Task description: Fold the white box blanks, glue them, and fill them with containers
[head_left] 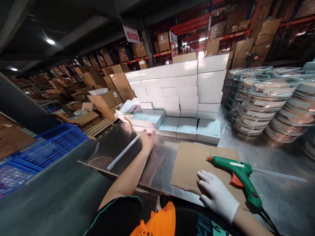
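Observation:
My left hand (pixel 147 137) is bare and stretched forward over the metal table (pixel 270 154), its fingers closed around the end of a long clear glue stick (pixel 123 152) that slants down to the left. Just beyond it lie flat white boxes (pixel 150 118). My right hand (pixel 216 193) wears a white glove and rests flat, fingers apart, on a sheet of brown cardboard (pixel 192 160). A green hot glue gun (pixel 236 172) with an orange trigger lies on the cardboard just right of that hand, untouched.
A tall wall of white boxes (pixel 187 87) stands at the back of the table. Stacks of clear round lidded containers (pixel 265 101) fill the right. Another clear glue stick (pixel 280 175) lies by the gun. A blue plastic crate (pixel 44 147) sits at left, cardboard cartons (pixel 103 100) beyond.

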Demonstrator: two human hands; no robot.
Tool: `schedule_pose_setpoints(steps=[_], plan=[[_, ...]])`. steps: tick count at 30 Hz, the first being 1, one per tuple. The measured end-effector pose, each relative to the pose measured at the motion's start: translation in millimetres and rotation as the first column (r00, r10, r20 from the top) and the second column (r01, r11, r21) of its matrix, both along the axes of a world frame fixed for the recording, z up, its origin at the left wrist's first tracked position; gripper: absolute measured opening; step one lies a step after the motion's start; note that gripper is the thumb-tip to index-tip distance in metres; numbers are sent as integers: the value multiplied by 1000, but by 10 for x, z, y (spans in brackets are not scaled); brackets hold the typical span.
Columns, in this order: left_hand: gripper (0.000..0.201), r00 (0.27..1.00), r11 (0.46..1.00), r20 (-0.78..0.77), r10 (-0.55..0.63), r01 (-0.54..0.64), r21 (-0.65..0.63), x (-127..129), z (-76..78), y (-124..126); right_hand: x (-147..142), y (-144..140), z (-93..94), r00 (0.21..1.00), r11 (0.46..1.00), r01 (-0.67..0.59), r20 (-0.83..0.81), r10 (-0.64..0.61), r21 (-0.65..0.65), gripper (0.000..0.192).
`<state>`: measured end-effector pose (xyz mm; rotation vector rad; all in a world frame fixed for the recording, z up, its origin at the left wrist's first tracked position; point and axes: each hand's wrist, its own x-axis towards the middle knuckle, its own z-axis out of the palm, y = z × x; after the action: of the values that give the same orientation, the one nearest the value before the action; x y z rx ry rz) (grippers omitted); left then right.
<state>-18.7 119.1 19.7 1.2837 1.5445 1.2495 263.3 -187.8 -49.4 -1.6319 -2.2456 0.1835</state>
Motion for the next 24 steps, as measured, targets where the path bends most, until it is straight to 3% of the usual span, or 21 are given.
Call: schedule_pose_setpoints(steps=[2,3,4,5,6,7,8,12,14,19,24], plan=[[85,972,974,-137,-190,204,94,-24,-341,-601,-11,6,-1,1000,1000,-8,-9,8,1,38],[87,814,852,-405,-416,505,140,-47,-513,-880,-14,9,-6,1000,1000,-13,-12,13,-1,38],[91,569,686,-631,-526,723,81,-72,-666,-1121,-15,12,-10,1000,1000,-19,-15,18,-3,39],[90,387,602,-755,-529,798,-12,-94,-787,-1317,-15,15,-13,1000,1000,-23,-17,23,-2,39],[90,264,573,-824,-502,815,-87,-106,-868,-1463,-14,17,-14,999,1000,-28,-18,28,0,39],[91,182,572,-860,-477,807,-146,-106,-908,-1562,-11,20,-15,999,999,-32,-17,32,6,39],[92,147,592,-877,-458,787,-177,-96,-912,-1623,-6,23,-15,999,999,-36,-15,36,13,38],[95,107,637,-898,-426,741,-213,-37,-797,-1716,35,32,-12,999,998,-31,11,30,55,31],[93,110,660,-910,-399,724,-202,-50,-811,-1814,67,23,6,999,997,-22,27,21,72,31],[91,147,674,-934,-325,728,-121,-260,-1126,-2326,166,-32,125,997,999,-16,72,13,43,24],[83,161,643,-891,-424,747,-171,-669,-1353,-2866,263,-7,54,992,996,-14,127,2,93,24]])
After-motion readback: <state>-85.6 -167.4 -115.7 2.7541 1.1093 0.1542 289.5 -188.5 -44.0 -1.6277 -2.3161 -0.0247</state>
